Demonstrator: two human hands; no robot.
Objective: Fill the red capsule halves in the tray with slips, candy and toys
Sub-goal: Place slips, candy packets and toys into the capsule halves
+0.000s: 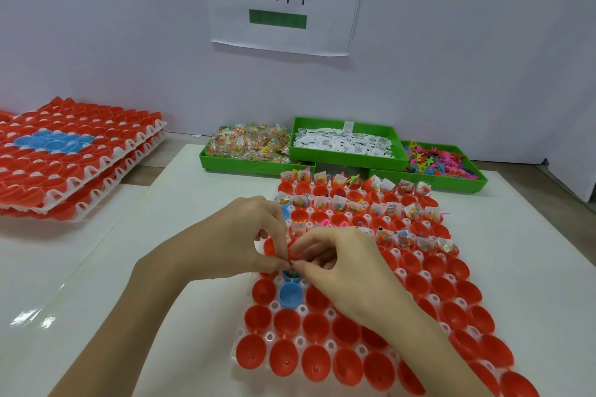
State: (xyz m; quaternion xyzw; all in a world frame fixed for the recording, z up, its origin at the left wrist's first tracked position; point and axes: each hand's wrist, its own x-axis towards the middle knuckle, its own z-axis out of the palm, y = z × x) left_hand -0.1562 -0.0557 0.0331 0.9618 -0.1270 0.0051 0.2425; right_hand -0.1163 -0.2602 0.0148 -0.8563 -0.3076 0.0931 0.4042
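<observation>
- Tray [270, 337]: white plastic grid, lies on the white table [96, 284] right of centre, slightly skewed, packed with red capsule halves [346, 330] open side up.
- Far three to four rows already loaded: clear candy packets [402, 237] and white slips stand up out of the cups, a few pink and green toy bits among them. Near rows are bare red cups.
- Two blue halves [291, 294] sit in the left part of the tray, one just behind the other; the far one has something small inside.
- Left hand [235, 235]: over the tray's left edge, fingers curled, thumb and forefinger pinching a small red piece [293, 255] right above the far blue half.
- Right hand [342, 264]: comes in from lower right across the tray, fingers curled, tips meeting the left hand's at the same red piece. Cannot tell which hand bears it.
- Supplies: three green bins behind the tray, touching or overlapping: candy bin [248, 148] left, slip bin [348, 143] centre, toy bin [442, 164] right.
- Far edge of the tray lies just beside the bins; open table left of the tray and along the near edge.
- Stacked trays [71, 158] of red halves with a blue patch sit far left, well apart.
</observation>
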